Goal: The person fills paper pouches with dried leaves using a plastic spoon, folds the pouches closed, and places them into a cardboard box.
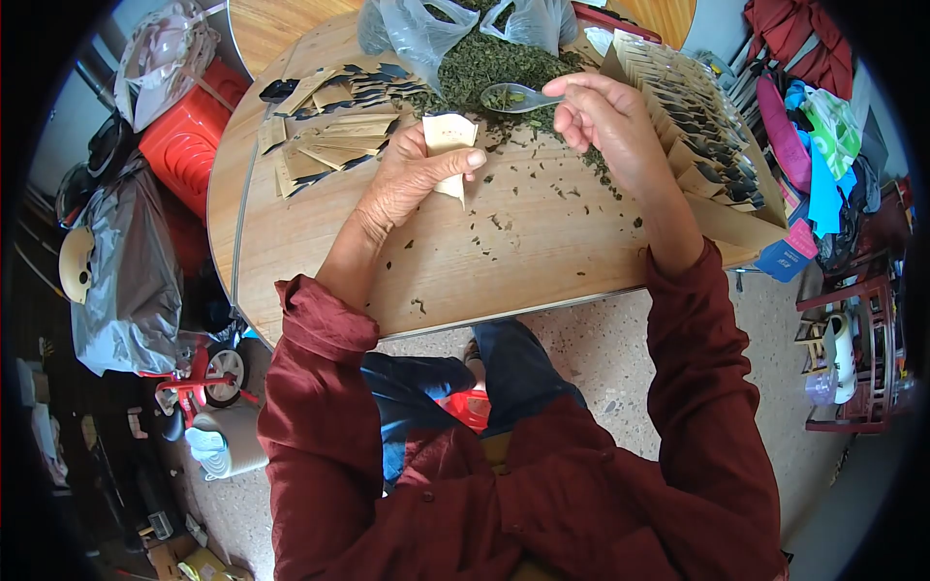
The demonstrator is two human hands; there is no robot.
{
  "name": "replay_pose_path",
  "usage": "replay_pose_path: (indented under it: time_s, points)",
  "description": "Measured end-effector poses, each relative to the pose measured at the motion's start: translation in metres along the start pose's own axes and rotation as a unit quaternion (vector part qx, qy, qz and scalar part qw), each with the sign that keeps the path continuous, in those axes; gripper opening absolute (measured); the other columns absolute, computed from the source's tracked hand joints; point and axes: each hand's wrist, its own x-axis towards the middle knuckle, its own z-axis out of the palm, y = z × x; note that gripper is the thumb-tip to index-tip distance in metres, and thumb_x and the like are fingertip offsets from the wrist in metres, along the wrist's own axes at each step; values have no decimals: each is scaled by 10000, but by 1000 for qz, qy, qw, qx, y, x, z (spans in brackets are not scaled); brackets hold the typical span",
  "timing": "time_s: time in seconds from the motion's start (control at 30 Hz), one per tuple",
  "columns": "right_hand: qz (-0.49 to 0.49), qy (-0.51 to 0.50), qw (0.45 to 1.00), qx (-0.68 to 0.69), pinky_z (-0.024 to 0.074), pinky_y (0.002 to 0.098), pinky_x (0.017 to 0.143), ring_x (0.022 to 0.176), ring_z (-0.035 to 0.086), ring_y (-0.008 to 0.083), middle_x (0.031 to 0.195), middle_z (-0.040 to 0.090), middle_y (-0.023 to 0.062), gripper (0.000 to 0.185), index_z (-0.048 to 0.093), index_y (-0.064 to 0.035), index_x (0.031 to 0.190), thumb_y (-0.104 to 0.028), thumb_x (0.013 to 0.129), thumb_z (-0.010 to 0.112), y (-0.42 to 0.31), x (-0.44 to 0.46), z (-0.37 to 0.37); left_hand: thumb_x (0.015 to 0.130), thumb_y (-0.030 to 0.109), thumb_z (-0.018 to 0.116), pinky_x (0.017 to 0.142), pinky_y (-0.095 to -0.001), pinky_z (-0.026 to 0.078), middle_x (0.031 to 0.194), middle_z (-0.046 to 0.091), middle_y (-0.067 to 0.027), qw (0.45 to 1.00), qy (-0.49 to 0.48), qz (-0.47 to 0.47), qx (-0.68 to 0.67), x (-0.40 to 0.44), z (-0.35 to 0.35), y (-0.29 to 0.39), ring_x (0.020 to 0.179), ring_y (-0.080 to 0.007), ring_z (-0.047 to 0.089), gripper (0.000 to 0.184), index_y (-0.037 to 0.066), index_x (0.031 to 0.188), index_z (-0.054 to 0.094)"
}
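My left hand (pixel 412 179) is closed round a small tan paper packet (pixel 449 136), thumb across its front, held upright above the table. To its right, my right hand (pixel 608 121) grips the handle end of a clear spoon (pixel 523 100). Some dried green leaves lie in the spoon's bowl, which is over the edge of a pile of dried leaves (pixel 504 63). Whether the packet has leaves in it cannot be made out.
Flat tan packets with dark ends (pixel 339 140) lie at the left of the wooden table (pixel 523 252). A box of upright packets (pixel 697 126) stands at the right. Plastic bags (pixel 417 34) rest behind the leaf pile, and loose bits of leaf are scattered near the hands.
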Motion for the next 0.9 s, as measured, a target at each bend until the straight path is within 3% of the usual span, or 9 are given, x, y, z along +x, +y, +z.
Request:
replay_pose_path:
  time_s: [0.27,0.47,0.53,0.57,0.63,0.73,0.87,0.9]
  points:
    - [72,18,997,-4,420,206,534,593,520,74,752,610,36,251,614,15,1069,-163,963,473,29,-2,1,711,69,812,609,-204,434,725,561,50,989,42,47,136,-4,11,3,657,-34,521,332,91,952,584]
    - [34,0,999,33,420,203,530,593,515,71,757,607,37,280,612,18,1074,-202,974,471,10,-1,-2,823,35,657,705,-241,466,805,613,4,978,62,37,194,1,7,-3,764,-84,575,338,67,1142,550]
    - [41,3,999,24,422,204,528,591,518,72,757,609,39,277,610,21,1075,-199,974,473,11,-1,-2,854,27,558,809,-284,480,929,636,-82,962,71,89,248,0,8,-4,883,-134,596,422,14,1265,459]
    - [47,8,999,16,423,205,526,589,521,73,758,611,41,275,607,24,1075,-196,975,476,12,-2,-2,854,27,558,809,-284,480,929,636,-82,962,70,89,248,1,7,-8,883,-134,596,422,14,1265,459]
    - [57,11,998,-10,434,210,530,594,531,76,762,616,46,268,605,28,1076,-185,971,480,23,0,-4,874,3,447,941,-326,442,1127,605,-164,946,124,120,275,4,3,-19,1039,-208,585,532,32,1392,332]
    - [92,25,995,-39,461,220,549,616,562,87,778,629,62,257,601,37,1078,-164,965,488,46,5,-8,890,8,410,977,-330,422,1210,558,-195,945,139,118,272,6,-6,-25,1103,-243,565,550,40,1424,287]
    - [147,48,988,-24,499,231,594,664,609,108,807,652,92,259,597,47,1087,-151,961,487,59,6,-7,930,87,365,940,-336,432,1225,560,-146,954,96,102,264,6,-11,-22,1105,-220,540,528,64,1448,267]
    - [146,48,988,-24,499,231,594,664,609,108,807,652,92,259,597,47,1087,-151,961,487,60,6,-7,936,108,408,879,-310,449,1132,593,-119,951,89,93,283,6,-12,-18,1001,-179,549,473,49,1400,338]
